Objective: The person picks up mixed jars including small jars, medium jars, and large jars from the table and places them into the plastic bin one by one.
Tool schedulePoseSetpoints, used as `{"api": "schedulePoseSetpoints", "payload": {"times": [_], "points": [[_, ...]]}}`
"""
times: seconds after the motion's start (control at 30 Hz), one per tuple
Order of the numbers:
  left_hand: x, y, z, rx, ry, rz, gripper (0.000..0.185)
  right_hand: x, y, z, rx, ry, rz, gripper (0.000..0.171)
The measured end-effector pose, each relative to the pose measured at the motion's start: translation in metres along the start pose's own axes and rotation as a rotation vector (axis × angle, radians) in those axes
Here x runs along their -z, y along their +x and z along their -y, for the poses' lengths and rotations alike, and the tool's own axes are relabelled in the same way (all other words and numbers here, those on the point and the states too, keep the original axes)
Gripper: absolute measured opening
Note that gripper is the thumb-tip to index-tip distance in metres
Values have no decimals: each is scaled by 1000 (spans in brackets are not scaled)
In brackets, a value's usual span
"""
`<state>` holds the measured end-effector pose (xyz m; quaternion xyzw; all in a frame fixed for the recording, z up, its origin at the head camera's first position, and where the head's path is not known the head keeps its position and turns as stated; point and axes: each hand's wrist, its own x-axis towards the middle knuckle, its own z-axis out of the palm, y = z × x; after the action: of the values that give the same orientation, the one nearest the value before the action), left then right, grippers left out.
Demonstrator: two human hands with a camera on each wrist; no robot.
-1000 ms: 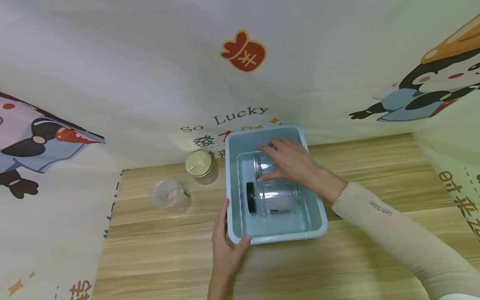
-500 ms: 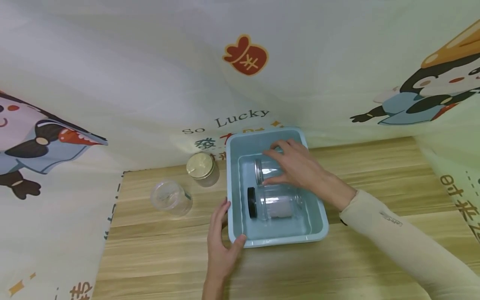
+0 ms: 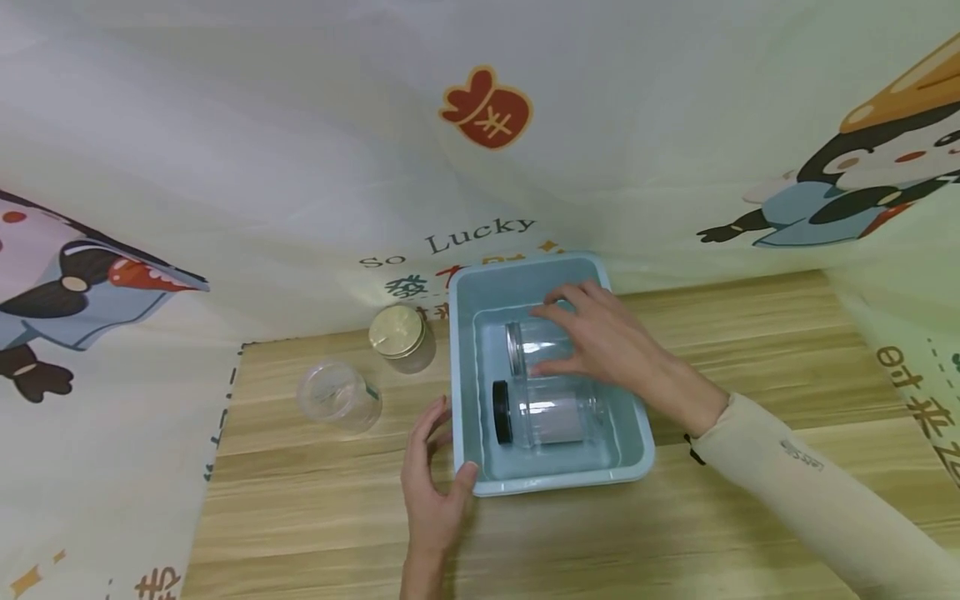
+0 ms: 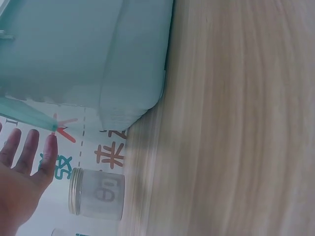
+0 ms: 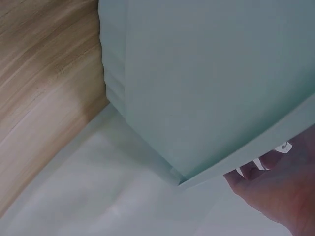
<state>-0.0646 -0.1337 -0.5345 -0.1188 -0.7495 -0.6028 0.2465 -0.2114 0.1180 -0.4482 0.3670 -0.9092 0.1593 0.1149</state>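
A light blue plastic bin (image 3: 555, 483) sits on the wooden table, holding two clear jars on their sides. The front jar (image 3: 555, 417) has a black lid (image 3: 502, 412); the one behind it (image 3: 543, 340) has a silver lid (image 3: 513, 348). Over the silver-lidded jar hovers my right hand (image 3: 611, 342), fingers and thumb spread apart; contact with the jar is hard to tell. Beside the bin's front left corner is my left hand (image 3: 435, 492), thumb at the rim and fingers loose along the outer wall. The left wrist view shows its fingers (image 4: 48, 157) extended.
Left of the bin stands a jar with a gold lid (image 3: 397, 333). Farther left is a clear plastic jar (image 3: 341, 396). A printed cloth (image 3: 315, 167) hangs behind and along both sides of the wooden table (image 3: 315, 517).
The right hand has drawn slightly right, its fingers spread from the silver-lidded jar. My left hand has eased leftward and loosened from the rim. Both jars stay in the bin.
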Motion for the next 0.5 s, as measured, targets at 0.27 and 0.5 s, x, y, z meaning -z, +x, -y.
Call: {"api": "schedulePoseSetpoints", "payload": {"times": [0.27, 0.5], "points": [[4, 1, 5, -22, 4, -8, 62, 6, -7, 2, 15, 22, -51, 75], [6, 5, 8, -40, 28, 2, 60, 10, -16, 2, -16, 52, -53, 76]]}}
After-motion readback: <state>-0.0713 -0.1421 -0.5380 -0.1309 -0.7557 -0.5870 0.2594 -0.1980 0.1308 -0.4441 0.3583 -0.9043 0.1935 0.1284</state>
